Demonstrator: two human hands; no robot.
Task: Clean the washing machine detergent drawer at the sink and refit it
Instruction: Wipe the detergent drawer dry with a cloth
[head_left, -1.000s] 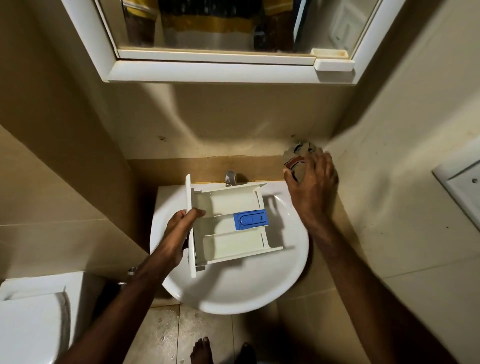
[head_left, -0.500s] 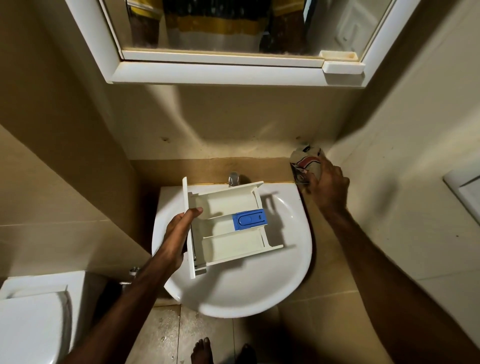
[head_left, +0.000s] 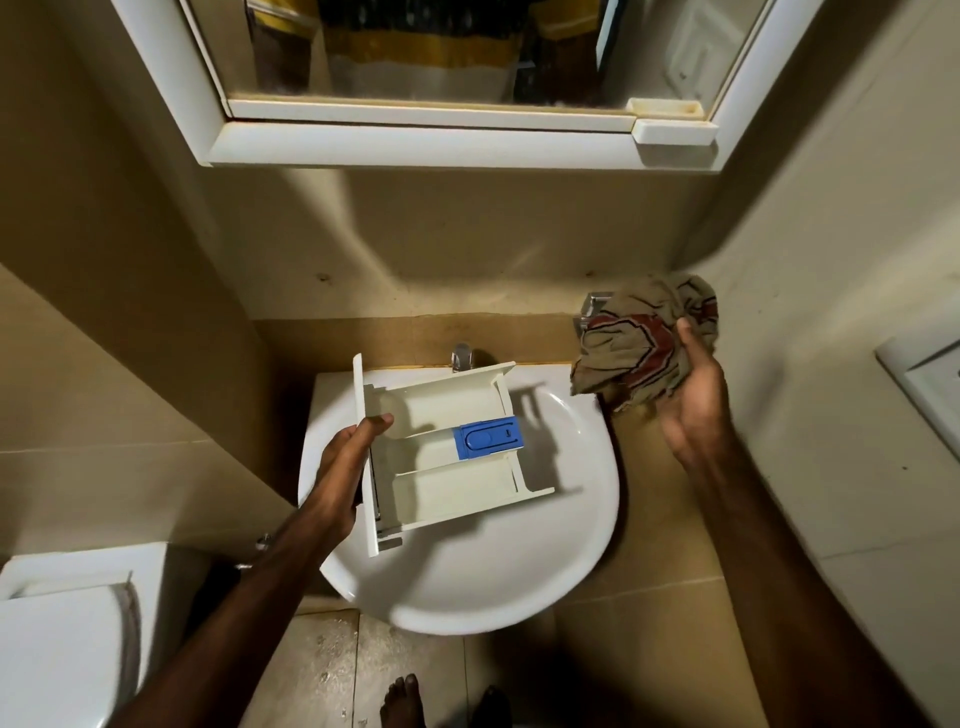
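The white detergent drawer (head_left: 441, 447) hangs over the white sink (head_left: 467, 577), its front panel to the left. A blue insert (head_left: 488, 438) sits in its middle compartment. My left hand (head_left: 345, 460) grips the front panel, thumb on the inner side. My right hand (head_left: 688, 400) holds a crumpled beige cloth with red stripes (head_left: 641, 345) to the right of the sink, against the corner of the wall. A metal fitting (head_left: 592, 304) shows behind the cloth's left edge.
A chrome tap (head_left: 461, 357) stands at the sink's back edge, just behind the drawer. A white-framed mirror cabinet (head_left: 415, 145) hangs overhead. The toilet (head_left: 57, 634) is at lower left. My bare feet (head_left: 402, 701) stand on the tiled floor below the sink.
My right hand has taken hold of the striped cloth at the wall corner and pulled it away from the wall, turning palm up. My left hand and the drawer have held still over the sink.
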